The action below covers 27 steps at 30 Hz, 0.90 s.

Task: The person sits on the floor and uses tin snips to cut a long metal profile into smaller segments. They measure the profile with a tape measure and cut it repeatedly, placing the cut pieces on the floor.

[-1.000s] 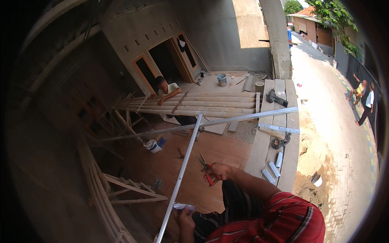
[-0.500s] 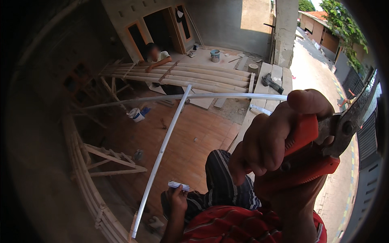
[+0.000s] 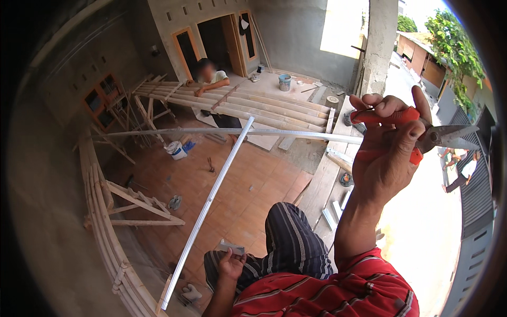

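Observation:
At the upper right, my right hand (image 3: 384,153) is raised and closed round the red handles of a pair of tin snips (image 3: 434,137), whose blades point right and stand slightly apart. Low by my knee, my left hand (image 3: 231,265) pinches a short piece of metal profile (image 3: 232,247) between thumb and fingers. A long silvery metal profile (image 3: 206,207) runs from the bottom left up to the middle. Near its upper end it crosses another long metal profile (image 3: 306,134), which reaches right behind my right hand.
Beyond the profiles a person (image 3: 215,79) leans on a rack of long pale poles (image 3: 253,100). More poles (image 3: 103,222) curve along the left. Below lies a tiled floor (image 3: 237,185) with a white bucket (image 3: 176,150). Planks (image 3: 318,185) run beside my knee, with short metal pieces (image 3: 336,210) on them.
My right hand has moved up and away with the tin snips, turning so the blades point right. My left hand still holds the metal piece, now tilted differently. The view has shifted slightly.

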Each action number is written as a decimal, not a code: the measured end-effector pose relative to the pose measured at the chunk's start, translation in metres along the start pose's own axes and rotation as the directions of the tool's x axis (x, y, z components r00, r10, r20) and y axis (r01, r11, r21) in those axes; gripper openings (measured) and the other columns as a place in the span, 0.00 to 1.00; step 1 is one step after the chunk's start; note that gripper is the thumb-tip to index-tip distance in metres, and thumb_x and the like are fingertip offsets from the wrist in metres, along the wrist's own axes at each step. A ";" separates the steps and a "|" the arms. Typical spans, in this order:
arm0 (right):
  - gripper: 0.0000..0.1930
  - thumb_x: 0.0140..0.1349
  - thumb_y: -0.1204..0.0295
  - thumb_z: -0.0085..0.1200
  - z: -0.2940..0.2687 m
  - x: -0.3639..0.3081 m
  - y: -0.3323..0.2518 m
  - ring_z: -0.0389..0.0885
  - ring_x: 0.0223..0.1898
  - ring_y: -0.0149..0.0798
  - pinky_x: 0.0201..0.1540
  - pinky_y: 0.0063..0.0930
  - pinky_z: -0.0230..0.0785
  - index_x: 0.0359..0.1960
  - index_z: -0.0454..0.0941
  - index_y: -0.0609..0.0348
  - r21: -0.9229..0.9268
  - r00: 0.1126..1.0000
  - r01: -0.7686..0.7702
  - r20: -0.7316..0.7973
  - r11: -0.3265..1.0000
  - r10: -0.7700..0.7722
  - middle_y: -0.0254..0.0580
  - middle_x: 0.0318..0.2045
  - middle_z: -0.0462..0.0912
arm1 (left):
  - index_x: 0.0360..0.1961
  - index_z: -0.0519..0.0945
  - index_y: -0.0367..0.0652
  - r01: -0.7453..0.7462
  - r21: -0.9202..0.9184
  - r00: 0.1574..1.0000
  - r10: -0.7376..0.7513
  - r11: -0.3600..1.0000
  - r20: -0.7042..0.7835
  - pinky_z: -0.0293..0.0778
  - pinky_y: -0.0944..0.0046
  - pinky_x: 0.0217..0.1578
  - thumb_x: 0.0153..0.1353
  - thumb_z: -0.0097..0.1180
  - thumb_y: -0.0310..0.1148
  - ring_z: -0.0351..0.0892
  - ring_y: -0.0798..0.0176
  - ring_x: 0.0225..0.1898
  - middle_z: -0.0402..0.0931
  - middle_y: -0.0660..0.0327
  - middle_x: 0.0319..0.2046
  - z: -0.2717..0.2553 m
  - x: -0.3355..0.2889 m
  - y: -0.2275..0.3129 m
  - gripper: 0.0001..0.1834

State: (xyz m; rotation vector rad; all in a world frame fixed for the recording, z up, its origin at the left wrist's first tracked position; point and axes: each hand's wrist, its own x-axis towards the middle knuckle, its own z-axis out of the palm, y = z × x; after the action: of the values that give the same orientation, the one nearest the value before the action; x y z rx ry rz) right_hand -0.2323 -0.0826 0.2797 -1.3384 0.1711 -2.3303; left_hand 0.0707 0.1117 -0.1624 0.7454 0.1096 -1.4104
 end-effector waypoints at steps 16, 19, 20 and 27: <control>0.42 0.73 0.67 0.65 -0.014 -0.014 0.063 0.73 0.19 0.27 0.22 0.25 0.66 0.80 0.55 0.68 -0.372 0.879 -0.427 0.042 0.824 0.475 0.31 0.21 0.74 | 0.58 0.80 0.48 0.143 -0.062 0.990 -0.141 0.988 0.027 0.85 0.45 0.51 0.71 0.64 0.35 0.84 0.52 0.52 0.85 0.59 0.49 -0.025 0.033 0.002 0.16; 0.43 0.74 0.68 0.63 -0.005 0.010 0.053 0.76 0.24 0.27 0.27 0.26 0.70 0.82 0.51 0.67 -0.260 0.994 -0.094 0.030 0.961 0.105 0.33 0.23 0.76 | 0.59 0.80 0.47 0.110 -0.041 0.994 -0.109 0.993 0.019 0.86 0.46 0.51 0.71 0.64 0.35 0.85 0.52 0.51 0.85 0.59 0.48 -0.020 0.030 -0.002 0.17; 0.41 0.74 0.68 0.63 -0.004 0.024 0.063 0.76 0.24 0.27 0.27 0.27 0.70 0.81 0.53 0.67 -0.292 0.998 -0.043 0.032 0.955 0.054 0.33 0.23 0.76 | 0.59 0.80 0.47 0.115 -0.056 0.993 -0.114 0.992 0.023 0.86 0.46 0.51 0.71 0.65 0.35 0.85 0.51 0.51 0.85 0.59 0.47 -0.022 0.032 -0.002 0.17; 0.34 0.73 0.69 0.63 -0.028 0.026 0.102 0.72 0.19 0.27 0.22 0.26 0.66 0.74 0.62 0.73 -0.254 0.897 -0.433 -0.034 0.865 0.440 0.33 0.22 0.74 | 0.59 0.80 0.48 0.174 -0.132 0.984 -0.167 0.976 0.062 0.86 0.45 0.52 0.70 0.66 0.34 0.82 0.51 0.56 0.83 0.58 0.51 -0.037 0.041 -0.003 0.18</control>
State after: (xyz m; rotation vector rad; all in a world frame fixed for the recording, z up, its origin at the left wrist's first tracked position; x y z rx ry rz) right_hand -0.2345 -0.1885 0.2530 -1.2811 0.7148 -1.9487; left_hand 0.0891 0.0962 -0.2119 0.5974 0.2333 -1.5672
